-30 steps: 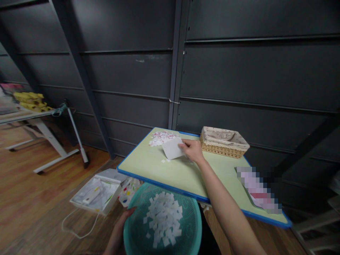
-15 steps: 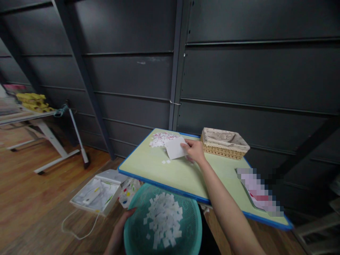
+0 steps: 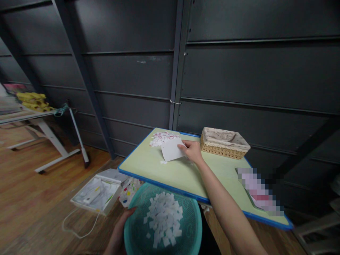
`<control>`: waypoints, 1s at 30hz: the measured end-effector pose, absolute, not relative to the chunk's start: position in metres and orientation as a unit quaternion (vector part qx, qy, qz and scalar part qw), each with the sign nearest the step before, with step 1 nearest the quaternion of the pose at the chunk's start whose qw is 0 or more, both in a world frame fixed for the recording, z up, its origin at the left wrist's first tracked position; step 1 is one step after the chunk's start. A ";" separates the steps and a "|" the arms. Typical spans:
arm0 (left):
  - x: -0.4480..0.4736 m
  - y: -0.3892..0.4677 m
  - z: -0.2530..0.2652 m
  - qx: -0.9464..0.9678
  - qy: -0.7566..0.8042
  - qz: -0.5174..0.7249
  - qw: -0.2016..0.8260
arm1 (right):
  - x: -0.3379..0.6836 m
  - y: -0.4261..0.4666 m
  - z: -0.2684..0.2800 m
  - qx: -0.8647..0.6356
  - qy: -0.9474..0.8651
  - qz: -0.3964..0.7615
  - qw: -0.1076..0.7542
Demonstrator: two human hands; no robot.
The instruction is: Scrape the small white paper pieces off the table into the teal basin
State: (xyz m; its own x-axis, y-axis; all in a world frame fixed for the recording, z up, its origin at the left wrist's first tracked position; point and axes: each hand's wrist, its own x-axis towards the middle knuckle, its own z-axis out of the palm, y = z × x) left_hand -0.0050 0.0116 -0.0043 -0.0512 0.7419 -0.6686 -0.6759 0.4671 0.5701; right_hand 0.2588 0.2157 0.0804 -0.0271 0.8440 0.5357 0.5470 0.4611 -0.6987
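My right hand (image 3: 191, 150) pinches a white card (image 3: 171, 149) by its right edge, tilted just above the yellow-green table (image 3: 183, 179) with its blue rim. Behind the card lies a heap of small white and pink paper pieces (image 3: 159, 137). A loose white scrap (image 3: 163, 162) shows by the card's lower edge. Below the table's front edge, my left hand (image 3: 127, 216) grips the rim of a teal plastic basket (image 3: 140, 194). Inside it is a pile of small white paper squares (image 3: 165, 217). The left fingers are partly hidden behind the rim.
A cloth-lined wicker basket (image 3: 225, 151) stands at the table's back right. A partly pixelated flat item (image 3: 255, 191) lies at the right edge. On the floor at left is an open white box (image 3: 95, 196) with a cord. Dark panelled wall (image 3: 132, 71) rises behind.
My right hand has moved slightly left with the card, which now covers one of the loose scraps. The left hand and the teal basket have stayed in place.
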 end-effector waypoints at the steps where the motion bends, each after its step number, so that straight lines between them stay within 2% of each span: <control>1: -0.005 0.012 -0.004 0.035 0.510 0.515 0.688 | 0.259 0.217 0.080 -0.496 -0.694 0.156 0.499; 14: -0.004 0.012 -0.001 0.039 0.503 0.509 0.698 | 0.253 0.217 0.075 -0.496 -0.703 0.136 0.491; 21: -0.004 0.011 0.000 0.041 0.491 0.511 0.704 | 0.246 0.216 0.074 -0.474 -0.697 0.177 0.508; 30: -0.005 0.011 0.001 0.034 0.502 0.512 0.696 | 0.249 0.213 0.078 -0.486 -0.708 0.192 0.476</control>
State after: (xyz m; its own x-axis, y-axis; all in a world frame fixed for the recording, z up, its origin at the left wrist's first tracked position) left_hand -0.0049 0.0107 0.0009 -0.0275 0.7471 -0.6642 -0.6784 0.4741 0.5613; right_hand 0.2485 0.2135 0.0784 -0.0750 0.8703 0.4868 0.5051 0.4540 -0.7340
